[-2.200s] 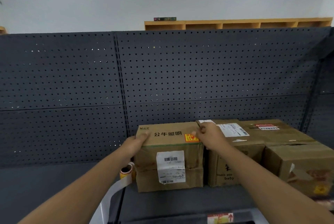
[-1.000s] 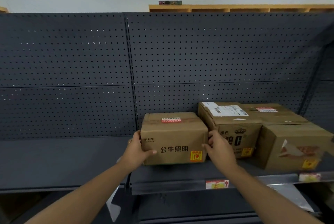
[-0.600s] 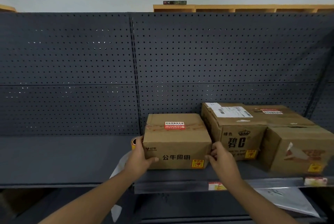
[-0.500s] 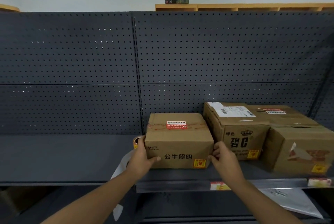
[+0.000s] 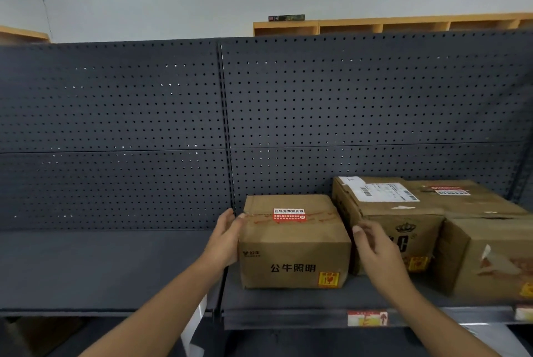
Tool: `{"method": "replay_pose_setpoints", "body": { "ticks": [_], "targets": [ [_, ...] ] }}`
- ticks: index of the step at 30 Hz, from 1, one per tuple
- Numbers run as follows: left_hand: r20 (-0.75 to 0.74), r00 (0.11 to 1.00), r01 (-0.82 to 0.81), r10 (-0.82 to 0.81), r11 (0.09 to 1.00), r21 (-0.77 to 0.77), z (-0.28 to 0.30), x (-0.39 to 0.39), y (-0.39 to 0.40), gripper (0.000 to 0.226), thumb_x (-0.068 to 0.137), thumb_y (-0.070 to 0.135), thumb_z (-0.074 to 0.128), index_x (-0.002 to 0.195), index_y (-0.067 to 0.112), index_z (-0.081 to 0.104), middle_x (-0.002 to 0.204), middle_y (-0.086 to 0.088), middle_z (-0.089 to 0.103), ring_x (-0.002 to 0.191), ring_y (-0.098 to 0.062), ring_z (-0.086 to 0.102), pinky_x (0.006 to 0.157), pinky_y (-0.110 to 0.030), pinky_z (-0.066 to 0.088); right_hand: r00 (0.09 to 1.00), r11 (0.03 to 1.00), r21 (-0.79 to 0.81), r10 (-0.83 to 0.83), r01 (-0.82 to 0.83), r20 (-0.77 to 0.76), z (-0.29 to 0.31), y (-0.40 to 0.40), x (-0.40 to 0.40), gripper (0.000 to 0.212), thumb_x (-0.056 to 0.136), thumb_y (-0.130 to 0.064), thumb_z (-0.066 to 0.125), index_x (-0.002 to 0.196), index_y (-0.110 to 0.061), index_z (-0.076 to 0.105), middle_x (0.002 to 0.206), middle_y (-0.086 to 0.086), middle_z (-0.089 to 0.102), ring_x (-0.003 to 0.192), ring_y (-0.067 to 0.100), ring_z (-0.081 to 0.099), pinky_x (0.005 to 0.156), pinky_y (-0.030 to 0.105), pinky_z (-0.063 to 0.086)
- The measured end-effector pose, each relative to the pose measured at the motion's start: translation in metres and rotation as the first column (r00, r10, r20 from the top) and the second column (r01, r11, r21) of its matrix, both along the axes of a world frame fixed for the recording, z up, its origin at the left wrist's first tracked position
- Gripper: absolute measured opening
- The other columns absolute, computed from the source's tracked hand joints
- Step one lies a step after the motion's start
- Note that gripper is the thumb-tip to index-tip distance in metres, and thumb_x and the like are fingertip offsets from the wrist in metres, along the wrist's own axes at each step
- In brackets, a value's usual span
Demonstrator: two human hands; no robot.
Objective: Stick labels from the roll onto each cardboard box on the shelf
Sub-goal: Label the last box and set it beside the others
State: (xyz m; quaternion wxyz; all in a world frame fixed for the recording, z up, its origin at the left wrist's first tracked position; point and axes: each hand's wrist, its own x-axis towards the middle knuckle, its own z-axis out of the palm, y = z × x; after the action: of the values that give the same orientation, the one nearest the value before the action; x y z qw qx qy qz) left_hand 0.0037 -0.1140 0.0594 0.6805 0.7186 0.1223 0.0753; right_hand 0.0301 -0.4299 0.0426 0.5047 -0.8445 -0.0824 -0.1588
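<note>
Cardboard box (image 5: 294, 244) upright, printed face forward

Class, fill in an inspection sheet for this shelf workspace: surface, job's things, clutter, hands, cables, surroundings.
Surface: dark metal shelf, price tag on its front edge.
Job's things: small cardboard box bearing a red-and-white label; crown-printed box; right-hand box; a white backing strip hangs below the left arm; roll hidden.
Clutter: nothing seen.
Hands: left hand flat against the small box's left side; right hand open beside its right side, contact unclear.
Cables: nothing seen.
Surroundings: pegboard back panel, wooden cubbies.
</note>
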Motion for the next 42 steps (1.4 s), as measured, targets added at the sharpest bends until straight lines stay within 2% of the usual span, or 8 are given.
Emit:
{"method": "replay_pose_setpoints", "body": {
  "ticks": [5, 12, 17, 24, 29, 33, 38, 42],
  "targets": [
    [-0.024, 0.995, -0.099, 0.099, 0.995, 0.008, -0.015, 0.017, -0.005, 0.062, 0.104, 0.047, 0.052, 0.158, 0.025, 0.032, 0.148, -0.001, 0.049, 0.126, -0.018, 0.051, 0.097, -0.031, 0.047, 0.986, 1.0, 0.017, -0.012, 0.015, -0.164, -0.002, 0.015, 0.01, 0.047, 0.108, -0.049, 0.037, 0.132, -0.019, 0.062, 0.11, -0.004, 0.065, 0.105, 0.012, 0.058, 0.078, 0.026, 0.044],
    [-0.128, 0.985, -0.126, 0.117, 0.99, -0.064, -0.025, 0.038, -0.003, 0.071, 0.09, 0.064, 0.064, 0.152, 0.036, 0.041, 0.134, 0.001, 0.058, 0.117, -0.023, 0.06, 0.099, -0.05, 0.055, 0.952, 0.998, 0.057, -0.015, 0.034, -0.305, -0.004, 0.033, 0.03, 0.063, 0.104, -0.062, 0.03, 0.14, -0.019, 0.058, 0.136, 0.007, 0.062, 0.126, 0.024, 0.055, 0.099, 0.036, 0.043],
    [-0.154, 0.983, -0.114, 0.101, 0.991, -0.076, -0.035, 0.052, 0.007, 0.044, 0.084, 0.068, 0.064, 0.122, 0.047, 0.062, 0.127, 0.002, 0.066, 0.112, -0.023, 0.065, 0.096, -0.051, 0.057, 0.953, 0.999, 0.037, -0.006, 0.018, -0.302, -0.01, 0.041, 0.03, 0.058, 0.104, -0.061, 0.031, 0.138, -0.021, 0.056, 0.118, -0.002, 0.063, 0.11, 0.014, 0.056, 0.092, 0.034, 0.047],
    [-0.172, 0.984, -0.08, 0.052, 0.983, -0.163, -0.024, 0.045, 0.018, 0.046, 0.092, 0.035, 0.075, 0.133, 0.024, 0.058, 0.119, -0.007, 0.07, 0.105, -0.027, 0.071, 0.085, -0.045, 0.061, 0.93, 0.998, 0.066, 0.01, 0.015, -0.367, -0.007, 0.04, 0.04, 0.052, 0.104, -0.059, 0.039, 0.133, -0.018, 0.052, 0.107, -0.006, 0.06, 0.099, 0.012, 0.057, 0.069, 0.026, 0.045],
    [-0.171, 0.985, -0.031, 0.002, 0.985, -0.167, -0.023, 0.049, 0.019, 0.075, 0.088, 0.032, 0.079, 0.15, 0.024, 0.039, 0.125, -0.007, 0.065, 0.106, -0.025, 0.069, 0.069, -0.032, 0.058, 0.92, 0.994, 0.103, 0.018, 0.025, -0.391, -0.007, 0.053, 0.043, 0.072, 0.102, -0.064, 0.038, 0.157, -0.017, 0.033, 0.148, 0.009, 0.051, 0.134, 0.028, 0.051, 0.102, 0.041, 0.046],
    [-0.154, 0.987, 0.016, -0.04, 0.989, -0.15, -0.023, 0.05, 0.017, 0.064, 0.084, 0.041, 0.08, 0.139, 0.025, 0.053, 0.12, -0.003, 0.071, 0.104, -0.022, 0.072, 0.072, -0.032, 0.059, 0.917, 0.98, 0.193, 0.04, 0.041, -0.397, -0.005, 0.055, 0.053, 0.077, 0.1, -0.065, 0.042, 0.16, -0.018, 0.032, 0.159, 0.008, 0.042, 0.145, 0.029, 0.041, 0.114, 0.045, 0.037],
    [-0.124, 0.989, 0.057, -0.074, 0.989, -0.139, -0.028, 0.05, 0.018, 0.056, 0.088, 0.048, 0.072, 0.138, 0.028, 0.056, 0.122, -0.001, 0.071, 0.109, -0.02, 0.07, 0.081, -0.034, 0.057, 0.887, 0.949, 0.311, 0.094, 0.058, -0.452, -0.003, 0.053, 0.061, 0.065, 0.1, -0.059, 0.051, 0.152, -0.021, 0.047, 0.14, 0.003, 0.059, 0.125, 0.023, 0.055, 0.096, 0.037, 0.046],
    [-0.094, 0.991, 0.085, -0.093, 0.993, -0.083, -0.038, 0.053, 0.023, 0.09, 0.065, 0.073, 0.077, 0.143, 0.037, 0.052, 0.135, 0.005, 0.065, 0.118, -0.017, 0.066, 0.099, -0.038, 0.055, 0.886, 0.921, 0.387, 0.152, 0.034, -0.439, -0.007, 0.055, 0.059, 0.052, 0.101, -0.053, 0.054, 0.144, -0.024, 0.055, 0.112, -0.009, 0.064, 0.101, 0.01, 0.059, 0.076, 0.028, 0.048]
  ]
}}
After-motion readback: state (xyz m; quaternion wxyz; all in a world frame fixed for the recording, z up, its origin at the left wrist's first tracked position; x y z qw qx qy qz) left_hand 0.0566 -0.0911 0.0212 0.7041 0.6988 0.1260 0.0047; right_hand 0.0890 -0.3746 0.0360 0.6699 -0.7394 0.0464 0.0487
